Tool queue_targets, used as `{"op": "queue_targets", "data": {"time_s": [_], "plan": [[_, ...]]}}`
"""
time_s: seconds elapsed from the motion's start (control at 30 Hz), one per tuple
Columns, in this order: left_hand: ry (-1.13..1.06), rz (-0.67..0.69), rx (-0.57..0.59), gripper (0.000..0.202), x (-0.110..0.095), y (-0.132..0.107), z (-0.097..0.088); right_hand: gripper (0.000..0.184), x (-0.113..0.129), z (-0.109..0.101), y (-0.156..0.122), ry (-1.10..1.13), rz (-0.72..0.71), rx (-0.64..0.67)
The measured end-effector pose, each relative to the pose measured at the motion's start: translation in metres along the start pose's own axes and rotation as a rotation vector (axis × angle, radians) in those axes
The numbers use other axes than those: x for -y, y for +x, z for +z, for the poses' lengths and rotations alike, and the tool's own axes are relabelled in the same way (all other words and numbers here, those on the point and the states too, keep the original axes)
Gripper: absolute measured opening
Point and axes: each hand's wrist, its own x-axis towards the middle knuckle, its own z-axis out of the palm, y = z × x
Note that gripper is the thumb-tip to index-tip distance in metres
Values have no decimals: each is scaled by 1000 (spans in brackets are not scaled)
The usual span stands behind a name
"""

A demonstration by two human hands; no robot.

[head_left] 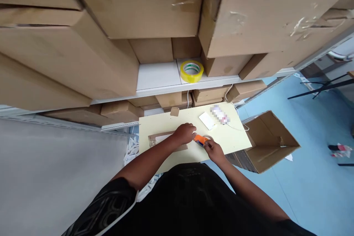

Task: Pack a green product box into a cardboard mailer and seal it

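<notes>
Head view, frame centre: left hand (184, 133) lies palm-down, fingers curled, pinning a flat cardboard piece (166, 141) on the pale table (235, 138). Right hand (213, 150) is closed round an orange tape dispenser (201, 139) just beside it. Risk: the tape may skew or wrinkle if the cardboard slips. Nearby: white card (207, 120), yellow tape roll (191, 70) on the upper-centre shelf, open carton (267, 142) at right crowding the table edge.

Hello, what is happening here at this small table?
A person stands over a pale yellow table. The left hand presses on a flat brown cardboard package. The right hand holds an orange tape dispenser beside it. A yellow tape roll sits on the shelf above, and an open cardboard box stands to the right.
</notes>
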Motion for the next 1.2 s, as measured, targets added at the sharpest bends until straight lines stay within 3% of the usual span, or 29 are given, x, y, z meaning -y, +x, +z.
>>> {"op": "queue_targets", "data": {"time_s": [0.13, 0.2, 0.27, 0.4, 0.5, 0.6, 0.73, 0.83, 0.93, 1.07, 1.13, 1.2], "plan": [[46, -2, 95, 27, -24, 71, 23, 36, -38, -4, -5, -241, -186, -3], [18, -39, 67, 26, -29, 91, 28, 50, -50, 2, 2, -377, -302, 63], [-43, -71, 1, 26, -31, 96, 24, 51, -57, 11, 14, -484, -358, 103], [-145, -92, -133, 25, -28, 62, -6, 22, -60, 9, 31, -558, -486, 2], [-186, -117, -259, 25, -16, 10, -32, 22, -42, -23, 39, -453, -624, -162], [-236, -202, -415, 22, 5, -50, -43, 25, 14, -69, 58, -372, -740, -361], [-325, -319, -503, 20, 33, -112, -33, 28, 147, -109, 98, -399, -904, -448], [-328, -357, -514, 20, 41, -136, -22, 34, 249, -106, 135, -530, -977, -405], [-316, -345, -510, 19, 37, -145, -18, 32, 319, -84, 172, -658, -987, -328], [-319, -270, -465, 19, 26, -148, -25, 30, 358, -55, 203, -712, -922, -209], [-307, -252, -423, 20, 23, -148, -30, 34, 358, -53, 202, -658, -912, -237], [-287, -241, -379, 22, 21, -144, -35, 42, 341, -60, 189, -523, -940, -324]]}}
